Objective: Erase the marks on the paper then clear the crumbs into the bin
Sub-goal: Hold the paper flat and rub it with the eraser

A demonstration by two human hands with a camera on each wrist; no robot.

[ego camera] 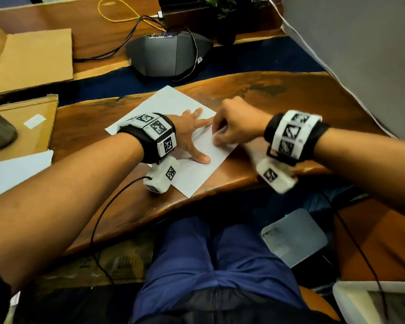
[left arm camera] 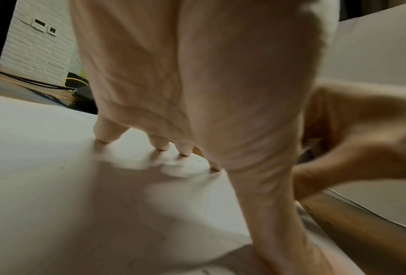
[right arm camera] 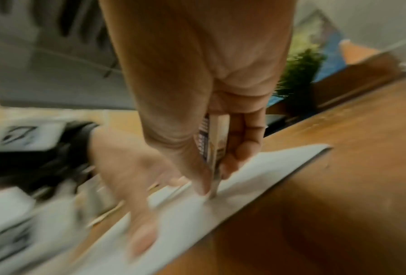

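A white sheet of paper [ego camera: 171,101] lies at an angle on the wooden table [ego camera: 278,94]. My left hand [ego camera: 192,134] lies flat on it with fingers spread, pressing the paper [left arm camera: 56,186] down. My right hand [ego camera: 232,127] pinches a white eraser [right arm camera: 217,141] in a printed sleeve between thumb and fingers, its lower end touching the paper [right arm camera: 197,214] near the sheet's right edge. Faint pencil marks show beside the left hand's fingers. The right wrist view is blurred by motion. No crumbs can be made out.
A dark grey router-like device [ego camera: 168,54] with cables sits behind the paper. Cardboard pieces [ego camera: 33,59] lie at the left, a potted plant [ego camera: 225,10] at the back. A white bin [ego camera: 374,302] stands on the floor at lower right, a grey-white pad [ego camera: 295,237] beside my knee.
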